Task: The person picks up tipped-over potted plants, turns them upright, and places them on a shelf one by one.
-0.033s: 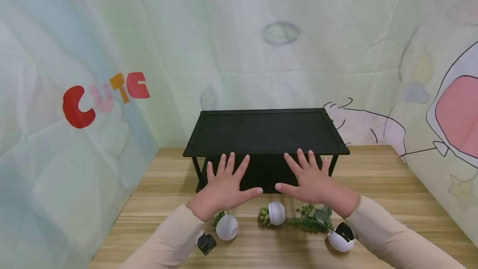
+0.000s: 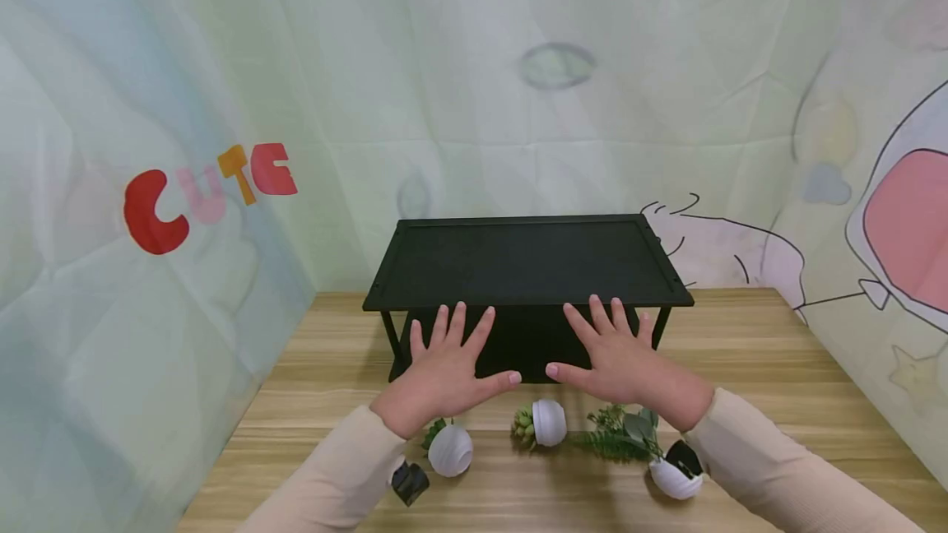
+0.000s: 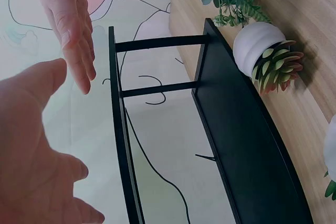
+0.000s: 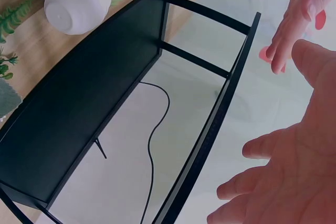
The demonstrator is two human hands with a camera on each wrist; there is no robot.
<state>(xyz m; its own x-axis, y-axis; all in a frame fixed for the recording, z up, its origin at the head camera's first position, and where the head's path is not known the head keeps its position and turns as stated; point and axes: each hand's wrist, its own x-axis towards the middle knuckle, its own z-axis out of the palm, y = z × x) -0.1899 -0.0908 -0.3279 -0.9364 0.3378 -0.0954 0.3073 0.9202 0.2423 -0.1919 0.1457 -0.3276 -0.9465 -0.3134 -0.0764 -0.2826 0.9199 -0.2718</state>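
My left hand (image 2: 444, 368) and right hand (image 2: 618, 356) hover with spread fingers before the front edge of a black two-tier shelf (image 2: 526, 261). Both wrist views show the hands apart from the shelf, holding nothing. Nearer to me, small potted plants lie tipped over. One white pot (image 2: 450, 451) lies by my left wrist, its greenery partly hidden. A second white pot (image 2: 549, 423) with a succulent (image 3: 277, 66) lies in the middle. Below my right wrist is a third white pot (image 2: 676, 479) with leafy sprigs (image 2: 618, 438).
A black piece (image 2: 410, 484) lies beside my left sleeve, which partly covers something white there. The shelf stands on a wood-grain table (image 2: 318, 401). Behind it hangs a printed cloth backdrop (image 2: 474, 138), which also runs along both sides.
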